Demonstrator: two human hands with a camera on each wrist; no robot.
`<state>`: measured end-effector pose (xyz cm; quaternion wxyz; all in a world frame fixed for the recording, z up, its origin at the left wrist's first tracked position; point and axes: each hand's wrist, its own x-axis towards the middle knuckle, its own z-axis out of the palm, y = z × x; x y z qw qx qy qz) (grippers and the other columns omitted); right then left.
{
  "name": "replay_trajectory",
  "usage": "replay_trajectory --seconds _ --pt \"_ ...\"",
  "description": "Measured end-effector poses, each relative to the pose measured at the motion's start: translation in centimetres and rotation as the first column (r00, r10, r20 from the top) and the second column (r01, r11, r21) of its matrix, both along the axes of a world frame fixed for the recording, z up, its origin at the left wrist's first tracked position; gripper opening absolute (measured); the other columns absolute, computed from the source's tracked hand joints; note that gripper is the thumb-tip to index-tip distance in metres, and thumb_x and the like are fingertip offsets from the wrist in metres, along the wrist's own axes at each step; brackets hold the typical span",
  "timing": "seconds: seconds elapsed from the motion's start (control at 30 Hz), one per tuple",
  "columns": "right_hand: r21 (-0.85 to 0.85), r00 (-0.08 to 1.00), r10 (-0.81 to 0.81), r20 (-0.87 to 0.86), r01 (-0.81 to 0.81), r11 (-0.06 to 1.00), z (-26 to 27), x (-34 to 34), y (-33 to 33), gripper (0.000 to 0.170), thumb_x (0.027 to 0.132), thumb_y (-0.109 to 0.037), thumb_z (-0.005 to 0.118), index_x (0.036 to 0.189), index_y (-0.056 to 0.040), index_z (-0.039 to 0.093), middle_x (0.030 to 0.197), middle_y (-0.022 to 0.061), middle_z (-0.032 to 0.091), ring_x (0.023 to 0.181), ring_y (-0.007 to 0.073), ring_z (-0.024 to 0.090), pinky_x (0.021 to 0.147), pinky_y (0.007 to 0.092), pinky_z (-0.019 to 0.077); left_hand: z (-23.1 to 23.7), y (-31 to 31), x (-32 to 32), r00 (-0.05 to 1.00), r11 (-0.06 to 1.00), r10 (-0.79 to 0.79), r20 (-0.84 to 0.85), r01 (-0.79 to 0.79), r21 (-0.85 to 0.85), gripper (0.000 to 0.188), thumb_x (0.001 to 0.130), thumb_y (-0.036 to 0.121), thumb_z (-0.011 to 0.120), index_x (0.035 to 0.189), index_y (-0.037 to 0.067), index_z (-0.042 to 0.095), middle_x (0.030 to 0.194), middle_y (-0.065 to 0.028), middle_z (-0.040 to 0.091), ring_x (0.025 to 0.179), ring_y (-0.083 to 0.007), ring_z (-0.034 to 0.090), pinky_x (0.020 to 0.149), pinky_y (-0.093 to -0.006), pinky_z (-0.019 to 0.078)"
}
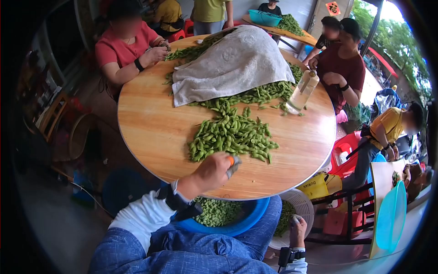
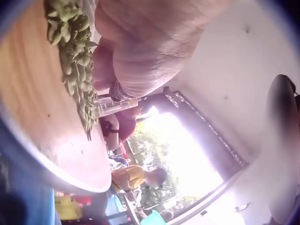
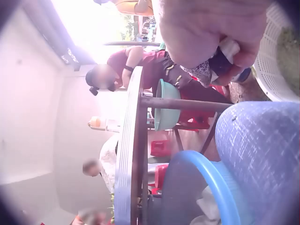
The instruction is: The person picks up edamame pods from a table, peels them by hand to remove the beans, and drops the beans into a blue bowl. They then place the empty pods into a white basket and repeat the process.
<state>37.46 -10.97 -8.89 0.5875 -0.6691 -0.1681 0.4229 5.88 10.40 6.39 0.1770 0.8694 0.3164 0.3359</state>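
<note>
My left hand is over the table at the near edge of a pile of green soybean pods. Its fingers are bent, with grey and orange coverings at their ends; I cannot tell whether they hold a pod. Palm and wrist fill the top of the left wrist view, hiding most of the fingers. Low on the right, my right hand hangs at the rim of a white mesh basket with green pods or husks inside. Wrappings cover its loosely bent fingers, and no pod shows between them.
Between my knees and the table edge, a blue basin holds shelled green beans. A grey cloth covers a larger pod heap; a clear bottle stands beside it. People sit around the round wooden table.
</note>
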Motion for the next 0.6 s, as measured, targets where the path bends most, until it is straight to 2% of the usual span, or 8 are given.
replay_trajectory --seconds 0.03,0.1,0.17,0.27,0.33,0.37,0.47,0.6 --pt "0.034 1.0 -0.003 -0.026 0.004 0.999 0.0 -0.8 0.0 0.011 0.076 -0.011 0.057 0.083 -0.0023 0.057 0.063 -0.0026 0.051 0.051 0.0044 0.042 0.046 0.017 0.032 -0.4 1.8 0.8 0.998 0.996 0.037 -0.042 -0.033 0.084 0.007 0.07 0.006 0.054 0.075 0.002 0.055 0.068 -0.0142 0.056 0.069 -0.0305 0.055 0.062 -0.037 0.0449" --pt "0.076 0.993 0.112 -0.042 -0.109 0.991 0.5 -2.0 0.3 0.01 0.076 -0.009 0.057 0.083 -0.0012 0.057 0.064 -0.0024 0.051 0.052 0.004 0.041 0.047 0.0168 0.0315 -1.1 4.3 1.9 0.976 0.984 0.091 -0.2 -0.057 0.168 0.007 0.064 0.003 0.054 0.071 0.003 0.053 0.068 -0.0135 0.055 0.071 -0.0292 0.054 0.063 -0.0358 0.0452" --pt "0.043 0.991 0.136 -0.015 -0.135 0.99 0.9 -3.4 0.8 0.011 0.076 -0.009 0.057 0.083 -0.0006 0.057 0.067 -0.0008 0.054 0.053 0.0042 0.043 0.048 0.0172 0.0326 -1.4 5.0 2.8 0.934 0.982 0.131 -0.333 -0.076 0.174 0.002 0.067 0.004 0.05 0.068 0.004 0.051 0.07 -0.0126 0.054 0.074 -0.0283 0.054 0.065 -0.0365 0.045" --pt "0.029 0.974 0.22 0.052 -0.222 0.975 1.1 -4.4 1.2 0.009 0.077 -0.007 0.057 0.083 0.0001 0.058 0.072 0.0012 0.057 0.061 0.0064 0.049 0.056 0.0177 0.0377 -1.4 5.2 3.9 0.88 0.969 0.198 -0.431 -0.109 0.222 0.01 0.073 0.007 0.043 0.069 0.005 0.052 0.072 -0.0115 0.054 0.076 -0.0271 0.054 0.066 -0.0373 0.0444" --pt "0.024 0.96 0.251 0.127 -0.255 0.967 1.7 -5.0 1.7 0.007 0.077 -0.001 0.057 0.083 0.0013 0.058 0.073 0.0016 0.058 0.064 0.0075 0.051 0.06 0.0192 0.041 -1.3 4.9 4.3 0.863 0.96 0.225 -0.453 -0.117 0.254 0.007 0.071 0.006 0.045 0.068 0.004 0.051 0.072 -0.0109 0.052 0.076 -0.0268 0.052 0.065 -0.0378 0.0424" --pt "0.033 0.953 0.264 0.148 -0.272 0.962 2.5 -5.5 1.9 0.007 0.077 -0.007 0.059 0.081 -0.0018 0.059 0.071 -0.0005 0.057 0.061 0.0054 0.049 0.055 0.0177 0.0382 -1.4 4.6 4.3 0.853 0.955 0.239 -0.463 -0.122 0.27 0.006 0.07 0.005 0.046 0.068 0.004 0.051 0.072 -0.0106 0.051 0.075 -0.0267 0.051 0.064 -0.038 0.0414" --pt "0.08 0.925 0.319 0.209 -0.341 0.937 4.0 -6.3 2.6 0.011 0.076 0.0 0.058 0.087 0.0026 0.059 0.078 0.0038 0.06 0.071 0.0089 0.055 0.067 0.0208 0.0439 -1.2 4.2 3.6 0.881 0.952 0.192 -0.433 -0.061 0.299 0.007 0.071 0.007 0.045 0.067 0.004 0.051 0.074 -0.0096 0.049 0.077 -0.0249 0.05 0.065 -0.0364 0.0391" --pt "0.183 0.891 0.399 0.216 -0.439 0.88 7.4 -8.1 4.2 0.016 0.076 0.001 0.057 0.092 0.0028 0.058 0.082 0.0038 0.06 0.075 0.009 0.055 0.07 0.0217 0.0441 -1.5 4.2 2.8 0.895 0.942 0.133 -0.425 0.02 0.336 0.009 0.073 0.01 0.047 0.068 0.005 0.052 0.072 -0.0101 0.051 0.075 -0.025 0.05 0.065 -0.0364 0.0385"
